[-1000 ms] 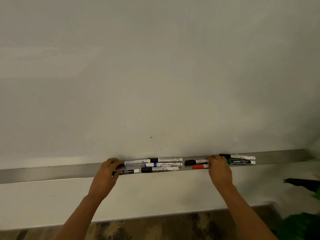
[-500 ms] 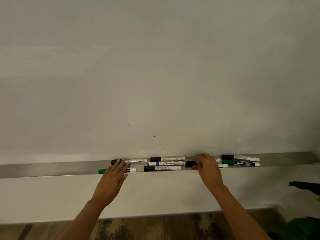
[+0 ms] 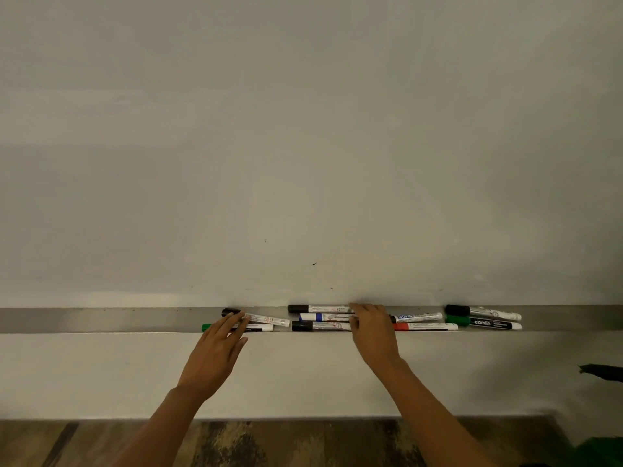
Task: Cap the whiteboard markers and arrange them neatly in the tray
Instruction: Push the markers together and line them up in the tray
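Both hands at the tray (image 3: 101, 320), the metal ledge under the whiteboard (image 3: 303, 146). Left hand (image 3: 215, 352): fingers straight, not gripping, tips resting on the tilted black-capped marker (image 3: 266, 319); the green-capped marker (image 3: 206, 327) lies just in front of it, partly under the fingers. Right hand (image 3: 374, 332): fingers extended, laid over the right ends of the middle stack of three: black-capped rear marker (image 3: 318, 309), blue marker (image 3: 320, 317), black-capped front marker (image 3: 313, 326); nothing clasped as far as I can see. Right of that hand: blue-labelled marker (image 3: 418, 317) and red marker (image 3: 424, 326), side by side. Far right pair: black-capped marker (image 3: 482, 311) behind the green "camlin" marker (image 3: 485, 322). All visible caps on, all markers in the tray
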`<state>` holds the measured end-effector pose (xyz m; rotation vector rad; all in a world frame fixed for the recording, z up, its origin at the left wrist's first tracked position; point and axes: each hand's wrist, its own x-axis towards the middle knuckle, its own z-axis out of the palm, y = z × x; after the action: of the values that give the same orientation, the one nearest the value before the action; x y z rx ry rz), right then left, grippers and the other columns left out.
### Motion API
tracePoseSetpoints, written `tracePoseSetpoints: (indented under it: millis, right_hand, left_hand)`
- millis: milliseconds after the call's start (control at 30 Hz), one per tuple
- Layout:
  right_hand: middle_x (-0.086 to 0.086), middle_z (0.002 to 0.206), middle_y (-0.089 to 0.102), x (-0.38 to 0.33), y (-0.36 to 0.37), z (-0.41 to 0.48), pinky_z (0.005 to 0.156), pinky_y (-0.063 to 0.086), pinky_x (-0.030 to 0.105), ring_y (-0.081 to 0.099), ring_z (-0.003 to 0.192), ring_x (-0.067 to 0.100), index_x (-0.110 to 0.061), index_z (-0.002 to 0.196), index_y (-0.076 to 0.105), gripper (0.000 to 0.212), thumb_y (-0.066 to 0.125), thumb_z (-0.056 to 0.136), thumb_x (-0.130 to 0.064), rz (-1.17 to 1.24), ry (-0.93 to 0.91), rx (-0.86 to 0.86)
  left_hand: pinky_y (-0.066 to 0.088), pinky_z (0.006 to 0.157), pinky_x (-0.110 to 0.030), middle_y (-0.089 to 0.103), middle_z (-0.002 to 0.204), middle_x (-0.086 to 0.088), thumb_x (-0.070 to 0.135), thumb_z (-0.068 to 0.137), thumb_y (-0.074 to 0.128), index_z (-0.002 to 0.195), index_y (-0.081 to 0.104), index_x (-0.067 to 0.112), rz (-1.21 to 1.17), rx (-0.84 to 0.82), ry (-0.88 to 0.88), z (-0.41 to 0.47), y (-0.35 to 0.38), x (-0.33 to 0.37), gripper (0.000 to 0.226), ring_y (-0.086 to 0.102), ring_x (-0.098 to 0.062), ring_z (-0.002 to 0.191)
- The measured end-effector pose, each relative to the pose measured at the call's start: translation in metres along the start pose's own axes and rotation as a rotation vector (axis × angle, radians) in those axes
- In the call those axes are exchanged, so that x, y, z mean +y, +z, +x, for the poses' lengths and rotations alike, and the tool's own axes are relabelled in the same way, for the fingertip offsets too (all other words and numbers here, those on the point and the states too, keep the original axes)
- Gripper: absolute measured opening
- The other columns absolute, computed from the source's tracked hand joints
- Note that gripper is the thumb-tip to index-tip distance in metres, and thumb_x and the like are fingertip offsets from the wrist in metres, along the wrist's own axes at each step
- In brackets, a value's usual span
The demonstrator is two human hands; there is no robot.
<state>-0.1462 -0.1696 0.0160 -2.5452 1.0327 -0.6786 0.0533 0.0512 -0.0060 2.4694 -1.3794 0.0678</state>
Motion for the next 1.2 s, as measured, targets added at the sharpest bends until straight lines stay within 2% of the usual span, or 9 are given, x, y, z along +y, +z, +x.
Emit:
tracePoseSetpoints:
  millis: [133,267,333,467,533,633,733,1000,1200]
  right_hand:
    - [0.018,0.095,0.070,-0.013,0.008,-0.001,0.079,0.052,0.043,0.061,0.089,0.037,-0.002,0.103,0.066,0.024,0.063,0.079,-0.002,-0.020,-0.032,-0.043]
    - [0.011,0.124,0.059,-0.030,0.012,-0.001,0.100,0.039,0.037,0.048,0.117,0.029,-0.007,0.127,0.050,0.034,0.046,0.093,-0.013,0.073,-0.137,-0.181]
    - [0.009,0.127,0.057,-0.035,0.010,-0.001,0.102,0.036,0.032,0.044,0.120,0.025,-0.010,0.129,0.048,0.034,0.043,0.095,-0.015,0.160,-0.113,-0.191]
    - [0.014,0.122,0.058,-0.029,0.005,0.002,0.097,0.040,0.029,0.048,0.117,0.026,-0.007,0.124,0.052,0.031,0.044,0.094,-0.010,0.194,0.083,-0.096]
    - [0.014,0.125,0.055,-0.027,0.006,0.002,0.097,0.040,0.031,0.045,0.119,0.027,-0.006,0.125,0.050,0.032,0.043,0.094,-0.010,0.150,0.128,-0.153]
    - [0.012,0.128,0.051,-0.032,0.010,0.000,0.097,0.038,0.031,0.040,0.120,0.026,-0.008,0.126,0.048,0.033,0.044,0.093,-0.009,0.116,0.106,-0.213]
    - [0.012,0.129,0.050,-0.034,0.012,-0.001,0.099,0.038,0.031,0.040,0.121,0.025,-0.008,0.126,0.049,0.035,0.047,0.091,-0.006,0.170,0.077,-0.185]
    - [0.008,0.116,0.063,-0.014,0.006,-0.012,0.085,0.049,0.034,0.053,0.109,0.027,-0.015,0.113,0.062,0.028,0.056,0.087,-0.007,0.022,-0.176,-0.090]
    - [0.012,0.111,0.066,0.004,-0.002,-0.017,0.081,0.053,0.039,0.057,0.107,0.032,-0.014,0.112,0.063,0.034,0.065,0.080,-0.002,-0.038,-0.188,-0.078]
  left_hand:
    - [0.038,0.103,-0.035,0.047,0.139,-0.004,0.064,0.085,-0.006,0.135,0.042,0.021,-0.004,-0.016,-0.011,-0.002,-0.001,0.001,0.082,0.045,-0.023,0.127]
    - [0.036,0.105,-0.034,0.043,0.141,-0.006,0.040,0.096,0.032,0.135,0.043,0.019,-0.129,0.022,-0.073,-0.001,-0.003,0.007,0.046,0.042,-0.021,0.128]
    - [0.036,0.106,-0.037,0.043,0.140,-0.010,0.027,0.094,0.042,0.133,0.045,0.013,-0.268,0.113,-0.180,0.001,-0.006,0.009,0.041,0.041,-0.025,0.128]
    - [0.027,0.111,-0.044,0.029,0.147,-0.018,0.025,0.096,0.038,0.138,0.034,0.004,-0.518,0.177,-0.510,0.011,-0.014,0.011,0.047,0.028,-0.031,0.135]
    - [0.030,0.107,-0.044,0.036,0.141,-0.019,0.023,0.097,0.036,0.132,0.039,-0.003,-0.549,0.149,-0.559,0.020,-0.020,0.018,0.043,0.034,-0.034,0.130]
    - [0.035,0.081,-0.036,0.052,0.096,-0.009,0.017,0.097,0.034,0.096,0.053,0.002,-0.641,0.156,-0.563,0.031,-0.023,0.032,0.024,0.046,-0.031,0.095]
    - [0.031,0.072,-0.031,0.051,0.086,-0.017,0.017,0.097,0.033,0.078,0.048,-0.001,-0.657,0.135,-0.573,0.038,-0.019,0.038,0.031,0.044,-0.027,0.079]
    - [0.038,0.076,-0.032,0.058,0.095,-0.017,0.017,0.097,0.036,0.091,0.059,-0.002,-0.508,0.134,-0.412,0.035,-0.007,0.041,0.031,0.050,-0.025,0.085]
    - [0.045,0.081,-0.036,0.057,0.107,-0.011,0.023,0.097,0.034,0.105,0.058,0.005,-0.456,0.110,-0.371,0.034,-0.003,0.050,0.031,0.054,-0.028,0.095]
